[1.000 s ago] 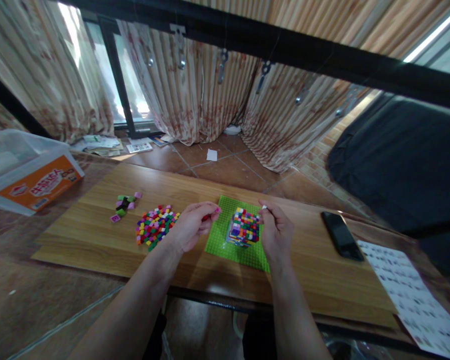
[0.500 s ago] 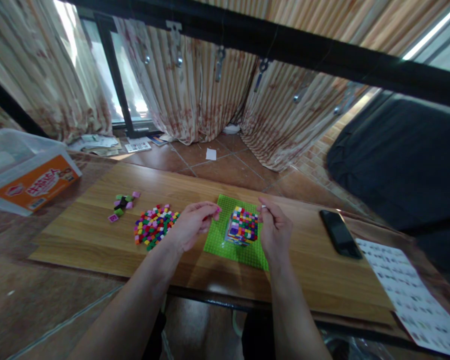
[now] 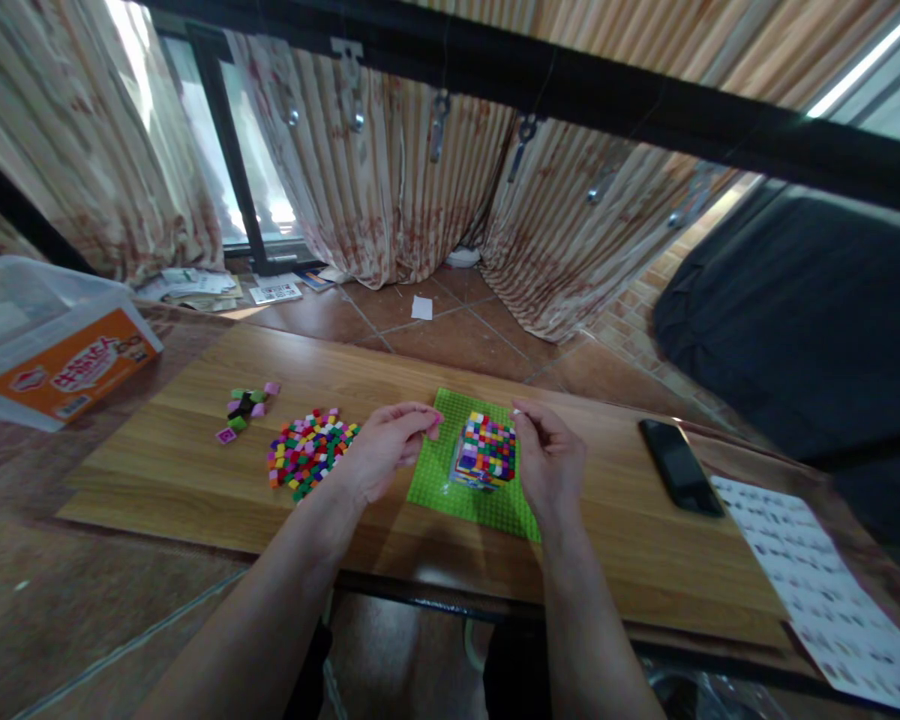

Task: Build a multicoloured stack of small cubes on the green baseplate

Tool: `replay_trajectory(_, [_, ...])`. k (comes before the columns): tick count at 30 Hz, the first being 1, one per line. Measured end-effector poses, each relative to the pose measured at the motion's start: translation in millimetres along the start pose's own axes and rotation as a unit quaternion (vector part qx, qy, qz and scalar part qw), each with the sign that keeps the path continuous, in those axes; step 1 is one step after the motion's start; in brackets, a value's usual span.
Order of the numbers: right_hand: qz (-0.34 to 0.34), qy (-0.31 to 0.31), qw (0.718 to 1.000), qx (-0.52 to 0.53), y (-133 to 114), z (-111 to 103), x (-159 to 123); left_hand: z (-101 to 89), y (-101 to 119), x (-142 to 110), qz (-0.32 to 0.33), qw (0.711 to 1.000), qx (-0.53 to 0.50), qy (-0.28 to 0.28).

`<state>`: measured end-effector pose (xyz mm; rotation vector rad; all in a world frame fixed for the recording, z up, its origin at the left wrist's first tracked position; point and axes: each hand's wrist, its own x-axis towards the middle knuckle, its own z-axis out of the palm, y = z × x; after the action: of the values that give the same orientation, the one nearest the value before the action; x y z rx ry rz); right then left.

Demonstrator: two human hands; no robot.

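A green studded baseplate (image 3: 439, 485) lies on the wooden board, carrying a block structure (image 3: 486, 450) topped with many-coloured small bricks. Left of it, my left hand (image 3: 390, 445) is closed in a pinch on a pink brick (image 3: 435, 427), over the plate's left edge. Over the plate's right side, my right hand (image 3: 550, 455) pinches a small white brick (image 3: 517, 411) between thumb and forefinger. Neither hand touches the structure. Beside my left wrist spreads a pile of loose coloured bricks (image 3: 311, 450), partly hidden by my forearm.
Pink, green and black bricks (image 3: 246, 408) lie farther left on the wooden board (image 3: 195, 480). A clear bin (image 3: 52, 345) with an orange label stands at far left. At right are a black phone (image 3: 679, 467) and a printed sheet (image 3: 817, 590). A dark bar (image 3: 540, 85) crosses above.
My right hand has shifted slightly to the left with the white brick in its fingertips. My left hand is nearly still, and the structure stays where it was.
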<state>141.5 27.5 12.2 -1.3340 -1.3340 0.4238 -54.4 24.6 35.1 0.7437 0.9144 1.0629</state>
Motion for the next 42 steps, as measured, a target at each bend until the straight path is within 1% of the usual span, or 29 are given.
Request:
replay_trajectory(11, [0.019, -0.012, 1.000, 0.019, -1.6, 0.1, -0.1, -2.1, -1.3, 1.7, 0.001, 1.000, 0.009, -0.004])
replay_trajectory(18, [-0.042, -0.034, 0.998, -0.027, -0.3, -2.9, 1.0, -2.8, -1.8, 1.6, -0.001, 1.000, 0.011, -0.004])
replay_trajectory(23, [-0.045, -0.079, 0.994, -0.068, -1.3, -1.7, -1.6, -2.4, -2.1, 1.5, 0.000, 1.000, 0.012, -0.003])
replay_trajectory(25, [-0.055, -0.086, 0.991, -0.085, -2.0, -0.8, -2.6, -2.3, -2.2, 1.9, 0.003, 1.000, 0.012, -0.003])
replay_trajectory(30, [-0.072, -0.080, 0.988, -0.108, -2.7, 0.6, -3.3, -1.9, -2.0, 1.5, 0.003, 1.000, 0.014, 0.000])
replay_trajectory(42, [-0.057, -0.081, 0.990, -0.103, -5.7, 1.2, -3.1, -2.0, -1.5, 1.2, -0.001, 1.000, 0.011, -0.001])
